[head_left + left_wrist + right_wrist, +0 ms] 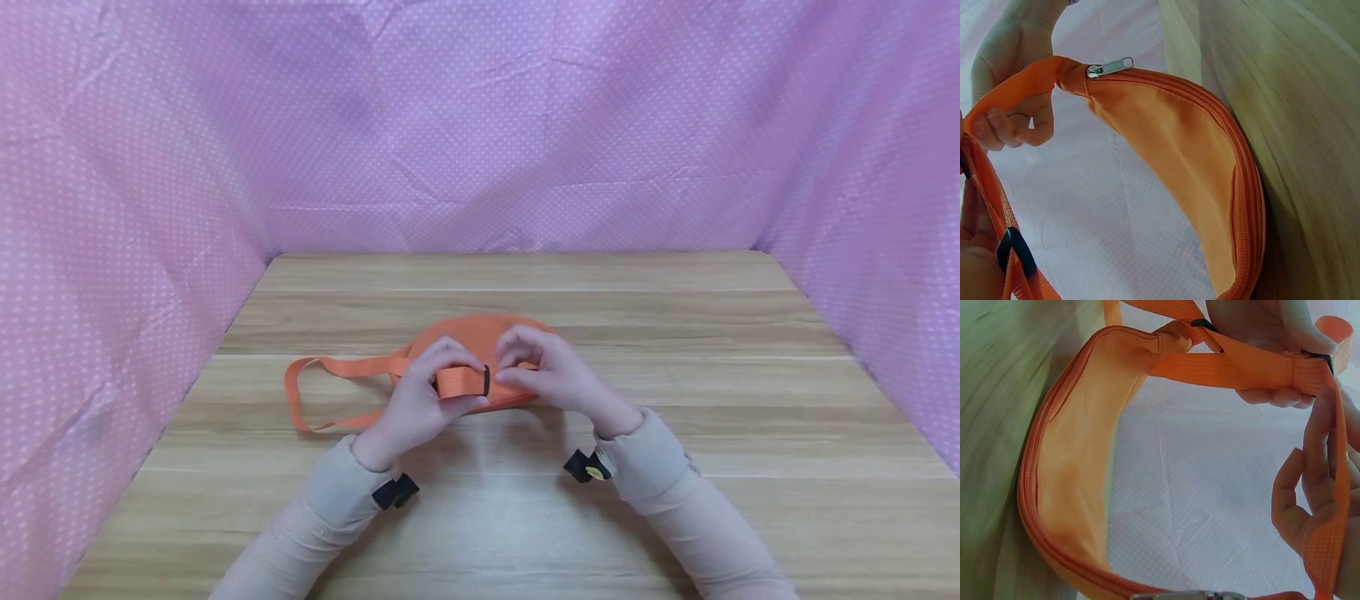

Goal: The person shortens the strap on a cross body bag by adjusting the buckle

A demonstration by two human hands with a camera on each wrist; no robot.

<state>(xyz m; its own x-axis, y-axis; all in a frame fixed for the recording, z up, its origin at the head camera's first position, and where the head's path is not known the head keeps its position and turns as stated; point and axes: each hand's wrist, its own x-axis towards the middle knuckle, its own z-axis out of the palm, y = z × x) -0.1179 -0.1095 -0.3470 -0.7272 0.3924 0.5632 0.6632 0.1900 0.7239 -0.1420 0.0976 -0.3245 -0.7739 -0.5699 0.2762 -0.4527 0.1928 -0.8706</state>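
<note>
An orange waist bag (480, 329) stands on the table, its curved zipper edge facing down in both wrist views. My left hand (420, 400) grips a folded loop of the orange strap beside a black slider (487, 381). Just right of that slider, my right hand (543, 367) pinches the strap, fingertips close to the buckle's edge. A second black slider (1016, 250) sits further along the webbing. The metal zipper pull (1110, 67) lies at the bag's end near the right hand. Leftward, a long loop of strap (292, 392) trails over the table.
The wood-grain table (675, 317) reaches back to a pink dotted cloth (510, 167), which also hangs along both sides. Black wrist devices (396, 492) are strapped at both sleeve cuffs.
</note>
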